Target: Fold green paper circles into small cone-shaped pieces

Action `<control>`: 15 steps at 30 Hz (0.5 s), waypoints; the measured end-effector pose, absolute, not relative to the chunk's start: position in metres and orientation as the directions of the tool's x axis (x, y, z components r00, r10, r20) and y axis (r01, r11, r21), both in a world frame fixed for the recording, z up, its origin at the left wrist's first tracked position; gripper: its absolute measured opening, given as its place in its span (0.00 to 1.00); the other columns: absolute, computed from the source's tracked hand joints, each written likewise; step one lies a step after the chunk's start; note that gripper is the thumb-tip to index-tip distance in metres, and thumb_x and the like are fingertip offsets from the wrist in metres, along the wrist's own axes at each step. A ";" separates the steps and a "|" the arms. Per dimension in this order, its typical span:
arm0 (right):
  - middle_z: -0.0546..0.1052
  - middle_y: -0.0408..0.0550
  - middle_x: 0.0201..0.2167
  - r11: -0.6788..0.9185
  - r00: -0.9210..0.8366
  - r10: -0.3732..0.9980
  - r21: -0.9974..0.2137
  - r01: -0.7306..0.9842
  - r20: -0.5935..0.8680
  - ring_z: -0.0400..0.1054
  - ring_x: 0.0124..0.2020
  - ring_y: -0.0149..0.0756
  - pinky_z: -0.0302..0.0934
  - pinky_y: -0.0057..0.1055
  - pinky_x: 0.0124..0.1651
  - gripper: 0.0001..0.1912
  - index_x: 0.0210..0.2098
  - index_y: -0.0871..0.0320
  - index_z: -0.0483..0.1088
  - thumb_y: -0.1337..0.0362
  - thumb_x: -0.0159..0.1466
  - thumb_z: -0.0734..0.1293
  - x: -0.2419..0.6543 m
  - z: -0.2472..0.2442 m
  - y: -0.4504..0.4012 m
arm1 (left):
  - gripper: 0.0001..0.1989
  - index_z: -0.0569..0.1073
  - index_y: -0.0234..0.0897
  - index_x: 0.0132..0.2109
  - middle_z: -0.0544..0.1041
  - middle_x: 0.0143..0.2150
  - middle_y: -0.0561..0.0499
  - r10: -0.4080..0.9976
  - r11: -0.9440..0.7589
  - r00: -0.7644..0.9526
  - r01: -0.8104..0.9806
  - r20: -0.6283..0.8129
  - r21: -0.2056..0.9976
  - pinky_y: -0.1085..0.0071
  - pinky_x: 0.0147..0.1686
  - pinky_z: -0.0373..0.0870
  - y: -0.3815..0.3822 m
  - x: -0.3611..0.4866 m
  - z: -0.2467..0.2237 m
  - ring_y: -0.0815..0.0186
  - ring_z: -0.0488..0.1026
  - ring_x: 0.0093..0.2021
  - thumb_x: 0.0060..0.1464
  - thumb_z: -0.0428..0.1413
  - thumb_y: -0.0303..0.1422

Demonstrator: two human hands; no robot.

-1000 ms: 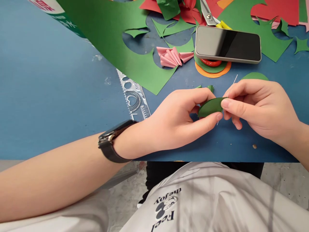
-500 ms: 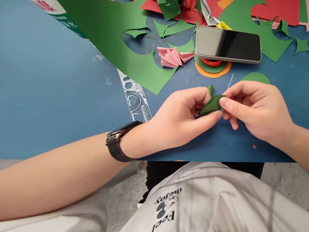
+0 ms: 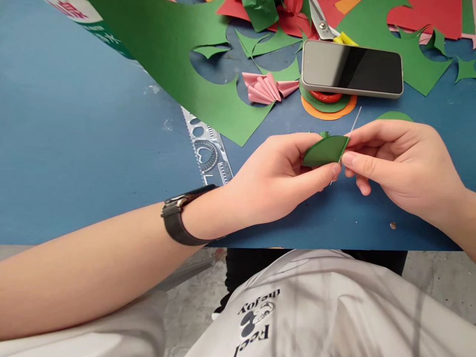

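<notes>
Paper (image 3: 323, 151), green, was held in the fingers of the left hand (image 3: 275, 173), a thin stick (image 3: 356, 120) pinched at its edge by the right hand (image 3: 401, 161), over a blue table (image 3: 92, 148). Cut scraps (image 3: 275, 43) were strewn behind; grey floor (image 3: 446, 272) was seen below.

Paper-craft workspace; workshop or classroom, can't tell which. Blue bench (image 3: 92, 129), cut green sheet (image 3: 167, 64), red paper (image 3: 431, 17), scissors (image 3: 323, 29), stencil ruler (image 3: 205, 154). Floor (image 3: 188, 302) grey, stained.
</notes>
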State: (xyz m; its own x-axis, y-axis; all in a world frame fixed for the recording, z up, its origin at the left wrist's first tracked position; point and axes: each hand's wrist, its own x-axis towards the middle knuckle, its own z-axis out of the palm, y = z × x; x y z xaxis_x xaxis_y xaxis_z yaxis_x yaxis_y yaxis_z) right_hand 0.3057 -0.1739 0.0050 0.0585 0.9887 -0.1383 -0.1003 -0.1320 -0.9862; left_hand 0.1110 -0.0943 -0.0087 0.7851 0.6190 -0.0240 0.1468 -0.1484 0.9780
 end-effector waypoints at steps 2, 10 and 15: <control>0.81 0.40 0.26 -0.158 0.046 0.986 -0.984 -0.084 -0.163 0.69 0.19 0.27 0.68 0.29 0.20 0.10 0.33 0.53 0.83 0.63 0.56 0.85 0.307 0.006 -0.174 | 0.10 0.76 0.37 0.36 0.78 0.30 0.52 0.613 -0.139 0.790 0.139 -0.025 0.980 0.72 0.25 0.70 -0.094 0.111 -0.008 0.67 0.72 0.27 0.63 0.66 0.37; 0.78 0.36 0.23 -0.197 0.100 0.977 -0.975 0.104 -0.187 0.65 0.17 0.22 0.61 0.22 0.17 0.08 0.28 0.55 0.79 0.70 0.60 0.78 0.304 0.013 -0.177 | 0.11 0.72 0.37 0.31 0.76 0.27 0.52 0.656 -0.129 0.752 0.194 -0.063 0.973 0.70 0.24 0.63 -0.097 0.113 -0.006 0.68 0.70 0.26 0.60 0.63 0.33; 0.77 0.37 0.22 -0.177 0.097 0.982 -0.971 0.158 -0.163 0.66 0.17 0.22 0.61 0.21 0.18 0.10 0.28 0.56 0.77 0.69 0.66 0.73 0.300 0.009 -0.180 | 0.09 0.76 0.36 0.33 0.77 0.29 0.53 0.668 -0.198 0.744 0.209 -0.024 0.958 0.70 0.25 0.64 -0.099 0.113 -0.005 0.68 0.70 0.27 0.61 0.62 0.33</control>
